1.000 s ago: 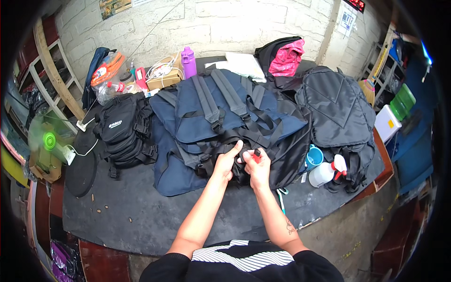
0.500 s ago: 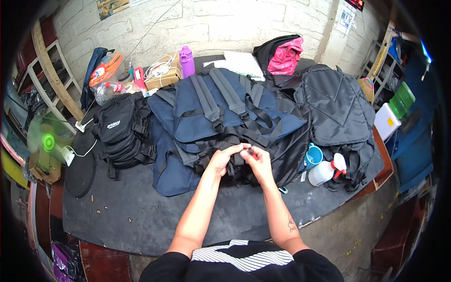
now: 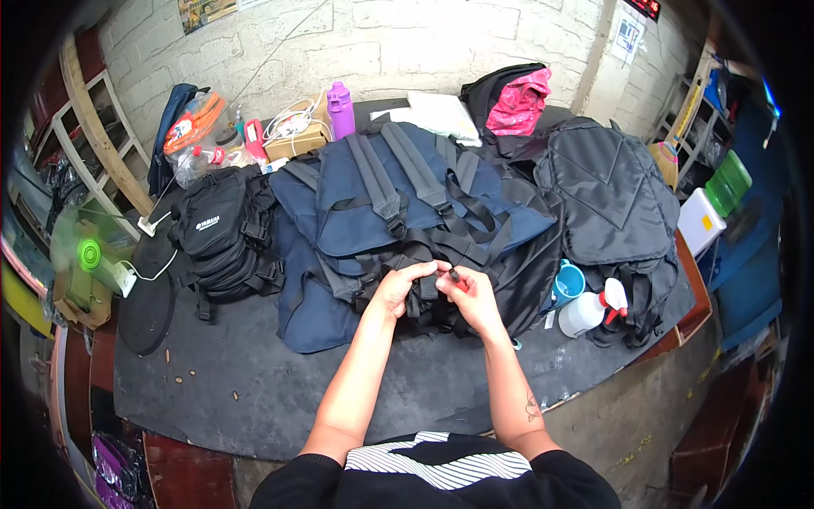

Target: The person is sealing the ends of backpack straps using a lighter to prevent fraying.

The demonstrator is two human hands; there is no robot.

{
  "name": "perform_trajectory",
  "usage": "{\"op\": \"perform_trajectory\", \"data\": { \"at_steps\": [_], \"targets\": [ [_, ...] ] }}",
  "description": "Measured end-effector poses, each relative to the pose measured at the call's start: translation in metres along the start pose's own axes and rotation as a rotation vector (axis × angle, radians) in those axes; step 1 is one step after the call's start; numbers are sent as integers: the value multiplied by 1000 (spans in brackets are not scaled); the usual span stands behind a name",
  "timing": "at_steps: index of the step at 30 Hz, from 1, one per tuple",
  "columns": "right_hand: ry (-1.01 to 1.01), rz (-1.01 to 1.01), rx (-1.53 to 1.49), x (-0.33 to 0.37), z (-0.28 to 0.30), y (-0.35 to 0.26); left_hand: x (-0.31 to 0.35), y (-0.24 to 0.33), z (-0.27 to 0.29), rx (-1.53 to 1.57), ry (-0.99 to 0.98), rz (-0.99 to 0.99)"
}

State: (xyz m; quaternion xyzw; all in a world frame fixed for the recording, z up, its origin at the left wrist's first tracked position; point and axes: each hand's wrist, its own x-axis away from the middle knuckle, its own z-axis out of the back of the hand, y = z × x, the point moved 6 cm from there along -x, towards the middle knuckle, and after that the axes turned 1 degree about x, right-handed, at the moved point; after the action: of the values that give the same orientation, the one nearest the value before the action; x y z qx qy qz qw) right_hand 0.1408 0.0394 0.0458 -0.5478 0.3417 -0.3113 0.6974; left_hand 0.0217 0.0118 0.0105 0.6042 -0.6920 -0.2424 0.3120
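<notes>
My left hand [image 3: 398, 287] is closed in a pinch on a black webbing strap [image 3: 426, 287] at the near edge of a pile of backpacks. Close beside it, my right hand [image 3: 475, 301] pinches a small dark piece [image 3: 456, 274] between thumb and fingers; whether it is the strap's end or a buckle, I cannot tell. The fingertips of both hands nearly meet. Just beyond them lies a navy blue backpack [image 3: 339, 170] with grey padded shoulder straps [image 3: 376, 182] facing up. Black straps and dark cloth bunch up under my hands.
A black backpack [image 3: 216, 225] stands left on the dark table [image 3: 280, 390], another black backpack [image 3: 602, 195] right. Near it are a blue mug [image 3: 567, 284] and a white spray bottle [image 3: 582, 315]. A purple bottle [image 3: 341, 112] and cardboard box [image 3: 298, 142] stand behind the pile.
The view has shifted slightly. My right hand has turned a little and drawn slightly away from the left, showing more of the dark piece. The left hand keeps its pinch.
</notes>
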Motion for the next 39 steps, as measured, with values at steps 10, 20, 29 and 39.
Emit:
{"op": "perform_trajectory", "data": {
  "at_steps": [10, 20, 29, 39],
  "targets": [
    [-690, -47, 275, 36, -23, -25, -1, 3, 6, -13, -21, -52],
    [27, 102, -87, -1, -5, 19, -1, 2, 1, 84, -96, 58],
    [46, 102, 7, -2, -7, 15, -4, -2, 11, 29, -11, 71],
    [224, 121, 29, 2, -6, -6, -2, -3, 8, -104, 211, -51]
  ]
}}
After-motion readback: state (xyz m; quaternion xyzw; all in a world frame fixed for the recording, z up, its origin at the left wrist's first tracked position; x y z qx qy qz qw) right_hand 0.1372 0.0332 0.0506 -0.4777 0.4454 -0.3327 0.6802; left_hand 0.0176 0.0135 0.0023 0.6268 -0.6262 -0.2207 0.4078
